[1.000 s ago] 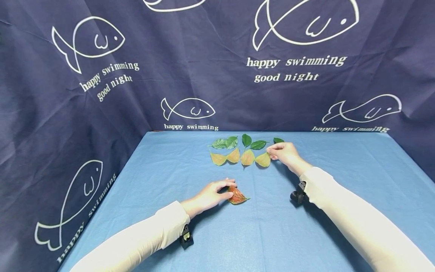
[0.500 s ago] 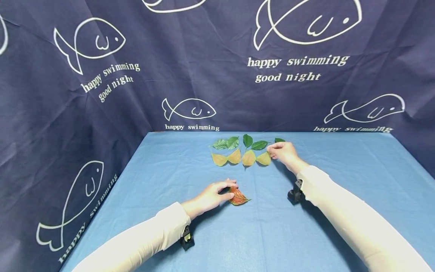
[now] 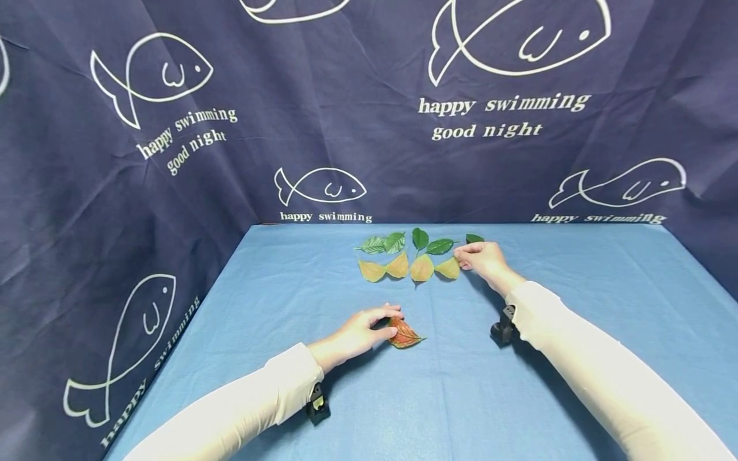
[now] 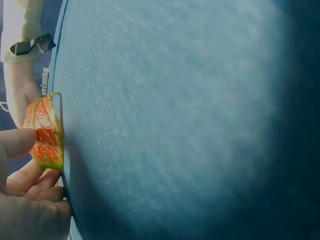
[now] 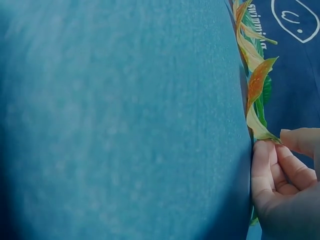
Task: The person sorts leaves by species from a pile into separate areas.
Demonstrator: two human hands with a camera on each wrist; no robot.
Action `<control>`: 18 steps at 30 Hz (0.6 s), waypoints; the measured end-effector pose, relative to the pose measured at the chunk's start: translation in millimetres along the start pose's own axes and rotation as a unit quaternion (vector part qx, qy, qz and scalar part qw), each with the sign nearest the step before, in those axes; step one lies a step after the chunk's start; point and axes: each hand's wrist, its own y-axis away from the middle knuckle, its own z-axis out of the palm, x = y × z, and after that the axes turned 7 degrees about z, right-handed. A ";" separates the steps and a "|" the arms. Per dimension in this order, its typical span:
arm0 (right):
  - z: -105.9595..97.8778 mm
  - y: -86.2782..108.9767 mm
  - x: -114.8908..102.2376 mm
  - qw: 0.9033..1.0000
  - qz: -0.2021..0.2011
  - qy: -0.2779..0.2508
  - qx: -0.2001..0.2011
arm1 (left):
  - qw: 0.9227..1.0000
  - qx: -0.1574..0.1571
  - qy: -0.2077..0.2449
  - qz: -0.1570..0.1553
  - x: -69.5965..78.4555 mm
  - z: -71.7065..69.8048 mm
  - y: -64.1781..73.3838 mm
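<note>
My left hand [image 3: 359, 331] holds a red leaf [image 3: 407, 334] with green edges by one end, low over the blue tabletop. In the left wrist view the thumb lies across the red leaf [image 4: 46, 142] and the fingers are behind it. Farther back, my right hand [image 3: 487, 261] pinches the tip of the rightmost yellow leaf [image 3: 448, 269] between thumb and fingers. That pinch on the yellow leaf [image 5: 259, 126] also shows in the right wrist view. Beside it, several other yellow leaves [image 3: 421, 268] lie in a row to the left.
Behind the yellow row lie several green leaves [image 3: 441, 246]. One more green leaf [image 3: 475, 238] is partly hidden by the right hand. A dark blue curtain [image 3: 369, 115] with white fish drawings hangs behind and to the left of the blue tabletop [image 3: 277, 282].
Both hands keep their grips and stay nearly in place. The rightmost yellow leaf looks slightly shifted at its held end. The view has tilted a little.
</note>
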 end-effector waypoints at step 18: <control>-13.4 8.2 5.2 1.000 0.001 -0.016 -0.004 | 1.000 0.007 0.018 0.004 1.2 2.1 1.2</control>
